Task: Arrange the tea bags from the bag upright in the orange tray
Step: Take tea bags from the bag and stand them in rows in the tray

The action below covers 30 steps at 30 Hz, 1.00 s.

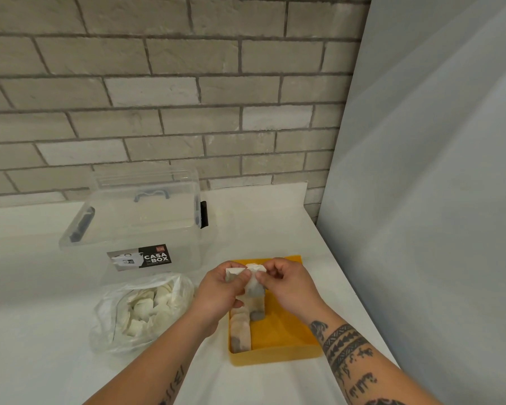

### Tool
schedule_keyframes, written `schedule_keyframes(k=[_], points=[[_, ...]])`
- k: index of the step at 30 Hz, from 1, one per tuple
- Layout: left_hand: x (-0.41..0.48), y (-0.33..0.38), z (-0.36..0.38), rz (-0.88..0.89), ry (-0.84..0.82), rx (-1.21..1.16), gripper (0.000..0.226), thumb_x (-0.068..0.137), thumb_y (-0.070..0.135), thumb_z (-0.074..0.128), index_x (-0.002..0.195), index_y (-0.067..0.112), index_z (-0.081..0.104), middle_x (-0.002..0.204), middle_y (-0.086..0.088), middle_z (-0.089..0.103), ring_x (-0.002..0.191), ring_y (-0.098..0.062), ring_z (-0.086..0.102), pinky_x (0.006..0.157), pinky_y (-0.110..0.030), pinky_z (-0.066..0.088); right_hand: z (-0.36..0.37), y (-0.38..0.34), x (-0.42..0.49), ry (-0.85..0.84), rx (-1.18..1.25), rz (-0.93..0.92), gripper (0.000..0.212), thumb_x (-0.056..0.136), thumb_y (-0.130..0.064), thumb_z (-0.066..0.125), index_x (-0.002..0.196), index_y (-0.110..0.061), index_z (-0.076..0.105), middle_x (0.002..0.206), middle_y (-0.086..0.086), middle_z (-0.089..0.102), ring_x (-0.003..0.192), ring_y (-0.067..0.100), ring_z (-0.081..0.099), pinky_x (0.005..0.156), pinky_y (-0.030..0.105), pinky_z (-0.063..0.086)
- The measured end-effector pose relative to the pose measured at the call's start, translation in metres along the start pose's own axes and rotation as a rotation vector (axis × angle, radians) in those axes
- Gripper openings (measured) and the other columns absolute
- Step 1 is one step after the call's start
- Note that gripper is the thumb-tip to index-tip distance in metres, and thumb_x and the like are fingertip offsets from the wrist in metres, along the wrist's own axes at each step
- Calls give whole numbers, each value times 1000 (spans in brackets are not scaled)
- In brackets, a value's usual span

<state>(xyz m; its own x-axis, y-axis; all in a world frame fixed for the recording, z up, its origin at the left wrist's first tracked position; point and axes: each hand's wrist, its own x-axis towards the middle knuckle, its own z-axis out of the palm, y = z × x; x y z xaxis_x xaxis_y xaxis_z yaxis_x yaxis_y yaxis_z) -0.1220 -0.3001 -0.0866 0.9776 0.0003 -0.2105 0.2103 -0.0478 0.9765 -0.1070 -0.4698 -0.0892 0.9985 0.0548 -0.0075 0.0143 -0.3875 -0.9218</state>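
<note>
The orange tray (287,331) sits on the white counter in front of me. A row of tea bags (240,331) stands upright along its left wall. Above the tray's far half, my left hand (221,290) grips a small stack of white tea bags (253,280). My right hand (287,283) pinches the same stack from the right, at its top. A clear plastic bag (142,314) lies left of the tray, open and holding several loose tea bags.
A clear storage box (135,223) with a lid and a black label stands behind the plastic bag. A brick wall runs along the back. A grey panel (435,200) bounds the counter on the right, close to the tray.
</note>
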Motion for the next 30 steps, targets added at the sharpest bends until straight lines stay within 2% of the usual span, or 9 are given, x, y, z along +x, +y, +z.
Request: schedule_keyframes(k=[3,7,12,16,20,25,30], points=[[7,-8,-8,-31,94,40,13,99,30,63,102,18,68,89,-2,72,79,-15,66,65,-32,54,1,14,2,21,-105,51,8,91,-30,72,88,-23,72,86,-4,71,83,15,66,75,27,54],[18,-21,-19,-34,212,297,13,98,41,58,101,29,63,94,1,70,90,-21,66,84,-44,59,4,31,0,-32,-221,135,10,91,-32,73,91,-22,72,88,-6,71,83,10,66,69,19,51],[17,-31,-17,-46,186,568,18,92,29,64,108,21,60,96,3,65,91,-22,66,79,-35,56,20,40,-4,-61,-285,199,9,88,-34,75,90,-28,69,81,-12,67,74,2,62,59,12,42],[15,-38,-18,-109,160,527,14,89,27,62,102,24,59,95,-1,67,89,-26,68,83,-46,60,25,40,-7,-66,-279,234,26,81,-31,82,102,-25,68,87,-14,66,79,1,61,64,12,44],[14,-39,-19,-121,150,503,14,87,29,62,101,27,58,97,-3,68,88,-28,70,82,-48,61,17,42,-12,-90,-310,269,36,70,-26,91,93,-28,63,83,-13,67,78,1,62,62,14,44],[12,-39,-17,-121,162,501,13,89,30,64,100,27,58,97,-1,67,89,-27,69,82,-48,61,19,45,-9,-115,-338,277,28,72,-24,89,87,-28,65,82,-10,70,77,3,64,62,15,45],[10,-36,-16,-109,178,504,12,89,29,64,99,27,58,97,-1,66,89,-27,69,82,-49,61,24,43,-9,-35,-320,218,26,77,-20,86,89,-30,64,84,-12,67,78,1,62,62,11,44]])
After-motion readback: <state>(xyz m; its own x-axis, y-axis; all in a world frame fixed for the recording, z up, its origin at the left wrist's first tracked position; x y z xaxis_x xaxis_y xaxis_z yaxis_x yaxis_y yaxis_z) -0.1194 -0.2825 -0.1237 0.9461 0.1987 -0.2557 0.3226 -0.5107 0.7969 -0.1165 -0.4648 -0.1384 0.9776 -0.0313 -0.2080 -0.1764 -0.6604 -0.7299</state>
